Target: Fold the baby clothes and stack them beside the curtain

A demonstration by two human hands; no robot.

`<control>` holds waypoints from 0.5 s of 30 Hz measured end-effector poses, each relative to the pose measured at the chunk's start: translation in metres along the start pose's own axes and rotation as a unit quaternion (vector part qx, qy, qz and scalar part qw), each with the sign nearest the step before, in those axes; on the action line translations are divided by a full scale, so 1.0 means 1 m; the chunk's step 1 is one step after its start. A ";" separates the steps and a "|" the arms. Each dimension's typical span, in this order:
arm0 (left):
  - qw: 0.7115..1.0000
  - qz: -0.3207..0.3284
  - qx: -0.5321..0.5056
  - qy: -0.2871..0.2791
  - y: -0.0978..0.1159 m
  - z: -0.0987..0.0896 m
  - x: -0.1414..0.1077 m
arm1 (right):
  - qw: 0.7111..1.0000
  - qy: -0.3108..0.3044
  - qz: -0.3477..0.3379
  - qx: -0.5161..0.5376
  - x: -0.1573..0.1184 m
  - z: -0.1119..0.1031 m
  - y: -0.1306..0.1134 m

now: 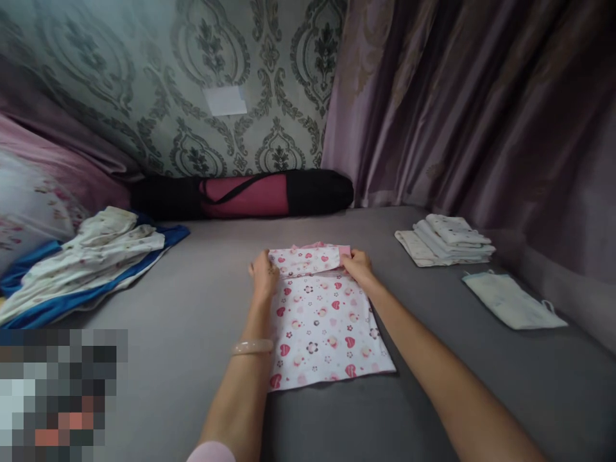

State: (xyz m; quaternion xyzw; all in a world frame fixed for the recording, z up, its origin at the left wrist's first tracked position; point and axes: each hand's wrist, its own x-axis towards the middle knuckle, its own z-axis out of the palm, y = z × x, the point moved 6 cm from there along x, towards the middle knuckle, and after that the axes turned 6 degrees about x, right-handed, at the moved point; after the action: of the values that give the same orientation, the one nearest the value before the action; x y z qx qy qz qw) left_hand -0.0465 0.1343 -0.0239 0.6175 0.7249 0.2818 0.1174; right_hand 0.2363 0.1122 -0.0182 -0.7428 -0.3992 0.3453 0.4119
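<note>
A small white shirt (317, 327) printed with red hearts and flowers lies flat before me, its upper part folded over into a band. Pink trim shows along the far edge and at the upper right corner. My left hand (264, 274) is closed on the left end of the folded band, its fingertips partly hidden. At the other end, my right hand (359, 264) pinches the band beside the pink trim. A pale bangle (253, 347) circles my left wrist.
A grey bed surface (192, 295) lies underneath. Folded cloths (447, 240) form a stack at right, near a pale flat pouch (513, 300). Crumpled white and blue fabric (103, 247) lies left. A black and red long bag (245, 194) rests against the wall; curtains (433, 96) hang right.
</note>
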 end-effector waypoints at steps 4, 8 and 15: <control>0.999 0.038 0.020 -0.006 0.004 0.002 -0.002 | 0.963 0.021 -0.098 -0.252 -0.014 -0.011 -0.009; 0.996 0.065 0.058 0.013 0.010 -0.003 -0.006 | 0.920 0.058 -0.134 -0.363 -0.027 -0.011 -0.019; 0.979 0.148 0.134 0.047 0.030 0.003 -0.014 | 0.824 -0.046 -0.398 -0.400 -0.056 0.074 -0.051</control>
State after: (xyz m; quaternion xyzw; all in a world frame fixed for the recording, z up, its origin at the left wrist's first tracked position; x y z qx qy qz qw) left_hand -0.0171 0.1239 -0.0120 0.7145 0.6610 0.2250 -0.0436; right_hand 0.1335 0.1059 0.0065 -0.6021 -0.7818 -0.0046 0.1620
